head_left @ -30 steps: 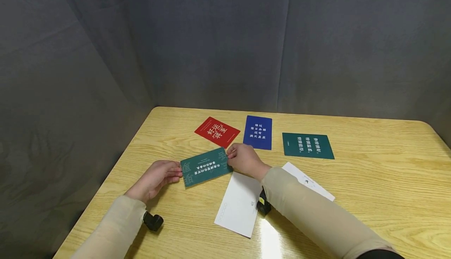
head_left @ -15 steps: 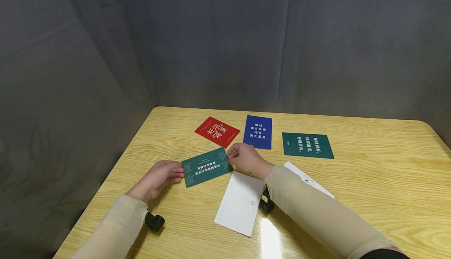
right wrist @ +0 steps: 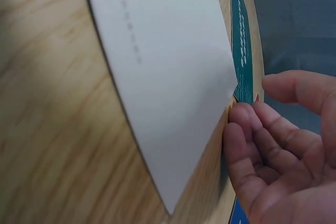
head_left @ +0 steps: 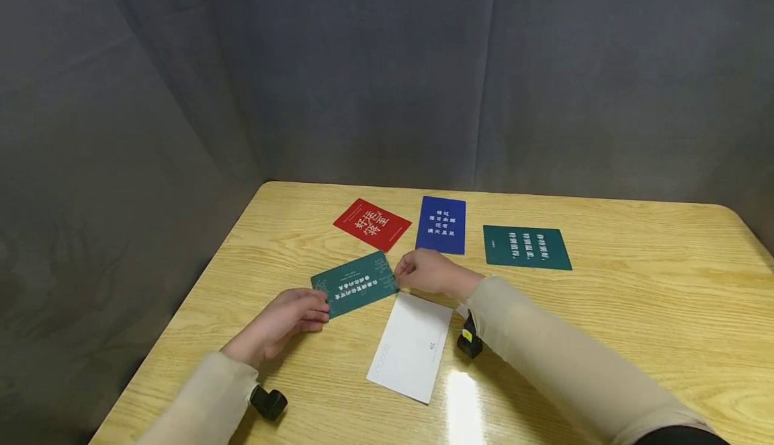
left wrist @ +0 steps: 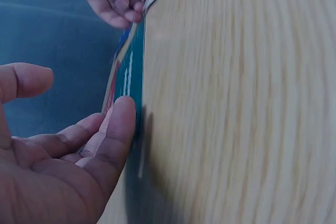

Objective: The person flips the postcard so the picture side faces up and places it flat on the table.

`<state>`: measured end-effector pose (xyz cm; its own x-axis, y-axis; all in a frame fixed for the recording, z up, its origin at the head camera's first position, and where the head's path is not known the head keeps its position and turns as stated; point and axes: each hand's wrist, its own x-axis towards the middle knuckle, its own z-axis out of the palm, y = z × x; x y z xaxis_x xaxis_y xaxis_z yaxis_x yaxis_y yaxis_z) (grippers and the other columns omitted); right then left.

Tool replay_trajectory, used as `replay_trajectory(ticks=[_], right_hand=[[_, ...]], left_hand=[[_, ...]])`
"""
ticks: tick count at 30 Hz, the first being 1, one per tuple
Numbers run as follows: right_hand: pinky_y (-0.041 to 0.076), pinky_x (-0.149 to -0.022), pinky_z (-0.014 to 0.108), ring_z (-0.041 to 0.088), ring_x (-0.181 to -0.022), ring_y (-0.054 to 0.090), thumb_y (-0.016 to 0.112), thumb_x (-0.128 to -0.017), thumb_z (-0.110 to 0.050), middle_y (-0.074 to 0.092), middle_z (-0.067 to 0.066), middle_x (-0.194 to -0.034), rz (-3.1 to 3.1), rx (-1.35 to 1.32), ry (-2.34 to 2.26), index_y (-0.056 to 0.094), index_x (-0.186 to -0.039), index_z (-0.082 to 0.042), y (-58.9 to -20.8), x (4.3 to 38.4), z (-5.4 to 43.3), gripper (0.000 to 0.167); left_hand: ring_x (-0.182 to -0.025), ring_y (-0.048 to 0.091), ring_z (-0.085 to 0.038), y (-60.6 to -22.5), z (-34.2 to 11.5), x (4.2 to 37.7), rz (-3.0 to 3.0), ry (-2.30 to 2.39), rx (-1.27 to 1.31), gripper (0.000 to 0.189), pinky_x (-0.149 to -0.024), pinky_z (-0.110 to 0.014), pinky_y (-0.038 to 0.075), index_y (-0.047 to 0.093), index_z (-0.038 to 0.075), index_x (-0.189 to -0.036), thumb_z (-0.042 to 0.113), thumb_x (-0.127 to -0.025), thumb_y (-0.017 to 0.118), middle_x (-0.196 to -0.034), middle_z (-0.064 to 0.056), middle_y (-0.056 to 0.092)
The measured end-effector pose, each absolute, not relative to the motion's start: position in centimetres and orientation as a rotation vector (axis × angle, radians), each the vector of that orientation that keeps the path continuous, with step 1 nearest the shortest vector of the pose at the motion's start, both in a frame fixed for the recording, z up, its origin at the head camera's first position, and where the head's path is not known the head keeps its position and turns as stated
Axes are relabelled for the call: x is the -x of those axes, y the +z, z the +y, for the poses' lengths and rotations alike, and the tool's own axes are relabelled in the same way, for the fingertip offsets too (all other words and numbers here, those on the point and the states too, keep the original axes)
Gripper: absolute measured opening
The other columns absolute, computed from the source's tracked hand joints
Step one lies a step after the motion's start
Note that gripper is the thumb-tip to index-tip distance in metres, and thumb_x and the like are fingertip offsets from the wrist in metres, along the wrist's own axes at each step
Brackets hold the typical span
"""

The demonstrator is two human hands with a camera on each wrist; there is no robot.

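Note:
A dark green card point(head_left: 357, 285) with white characters lies flat on the table, a red one and a blue one beyond it. At its left end my left hand point(head_left: 291, 317) overlaps the near corner with its fingers; in the left wrist view the thumb point(left wrist: 31, 80) stands well apart from them. By the opposite end is my right hand point(head_left: 432, 272). The right wrist view has its fingertips point(right wrist: 239, 129) low at the table beside the card's end, the thumb point(right wrist: 289, 85) raised away. Nothing is pinched by either hand.
A white card point(head_left: 411, 347) lies on the near side. Farther back are the red card point(head_left: 373, 224), the blue card point(head_left: 441, 224) and a second green card point(head_left: 527, 247). Another white card point(head_left: 462, 310) is mostly hidden under the right sleeve. A grey cloth point(head_left: 387, 82) hangs behind the table.
The green card, held between both hands earlier, now lies free on the table. My left hand has slid toward the near corner. My right hand has drawn slightly right, its sleeve covering the second white card.

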<state>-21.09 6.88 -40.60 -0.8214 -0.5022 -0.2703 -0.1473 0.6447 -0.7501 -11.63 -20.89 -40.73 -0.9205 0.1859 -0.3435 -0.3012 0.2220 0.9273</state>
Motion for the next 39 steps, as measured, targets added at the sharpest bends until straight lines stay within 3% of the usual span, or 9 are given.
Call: replay_trajectory(ticks=[6, 15, 23, 29, 35, 39], right_hand=[[0.052, -0.082, 0.032, 0.018, -0.088, 0.058, 0.073, -0.093, -0.009, 0.067, 0.002, -0.093, 2.414, 0.539, -0.967, 0.073, -0.106, -0.004, -40.2, 20.6, 7.6, 0.014], [0.053, -0.09, 0.037, 0.018, -0.09, 0.06, 0.071, -0.094, -0.009, 0.07, 0.001, -0.097, 2.465, 0.602, -0.886, 0.072, -0.106, -0.005, -39.7, 19.8, 9.2, 0.014], [0.051, -0.075, 0.029, 0.016, -0.083, 0.058, 0.07, -0.092, -0.007, 0.068, 0.001, -0.089, 2.485, 0.609, -0.848, 0.073, -0.102, -0.003, -39.3, 19.4, 11.4, 0.011], [0.048, -0.067, 0.028, 0.015, -0.076, 0.057, 0.069, -0.093, -0.007, 0.067, 0.0, -0.086, 2.557, 0.622, -0.833, 0.072, -0.103, -0.003, -38.8, 18.4, 13.2, 0.01], [0.051, -0.07, 0.031, 0.014, -0.077, 0.057, 0.069, -0.094, -0.006, 0.069, 0.0, -0.088, 2.601, 0.591, -0.877, 0.072, -0.099, -0.004, -38.9, 16.2, 15.0, 0.006], [0.057, -0.074, 0.033, 0.015, -0.08, 0.064, 0.065, -0.095, -0.004, 0.071, 0.005, -0.091, 2.351, 0.483, -1.146, 0.071, -0.105, 0.003, -39.3, 14.1, 15.9, 0.013]], left_hand=[[-0.1, 0.067, -0.026, -40.0, -19.3, 10.8, 2.105, 1.716, 0.0, 0.048, -0.09, -0.038, 0.058, 0.044, -0.022, -0.136, 0.012, -0.103, 0.053, -0.117, -0.026, 0.062], [-0.1, 0.065, -0.024, -39.7, -17.6, 10.1, 2.14, 1.63, -0.052, 0.054, -0.092, -0.041, 0.056, 0.046, -0.023, -0.136, 0.007, -0.094, 0.061, -0.12, -0.024, 0.062], [-0.099, 0.067, -0.025, -40.0, -16.5, 10.2, 2.102, 1.626, -0.074, 0.05, -0.094, -0.04, 0.056, 0.049, -0.022, -0.133, 0.008, -0.095, 0.062, -0.116, -0.023, 0.064], [-0.104, 0.067, -0.026, -40.2, -15.7, 10.3, 2.061, 1.621, -0.083, 0.05, -0.097, -0.041, 0.055, 0.049, -0.022, -0.134, 0.01, -0.098, 0.062, -0.122, -0.024, 0.062], [-0.103, 0.066, -0.026, -40.3, -15.7, 10.3, 2.063, 1.651, -0.09, 0.05, -0.096, -0.042, 0.056, 0.048, -0.023, -0.134, 0.008, -0.098, 0.062, -0.123, -0.026, 0.062], [-0.104, 0.067, -0.027, -40.3, -15.6, 10.2, 2.028, 1.672, -0.08, 0.05, -0.097, -0.041, 0.055, 0.046, -0.023, -0.135, 0.009, -0.099, 0.061, -0.123, -0.026, 0.062]])
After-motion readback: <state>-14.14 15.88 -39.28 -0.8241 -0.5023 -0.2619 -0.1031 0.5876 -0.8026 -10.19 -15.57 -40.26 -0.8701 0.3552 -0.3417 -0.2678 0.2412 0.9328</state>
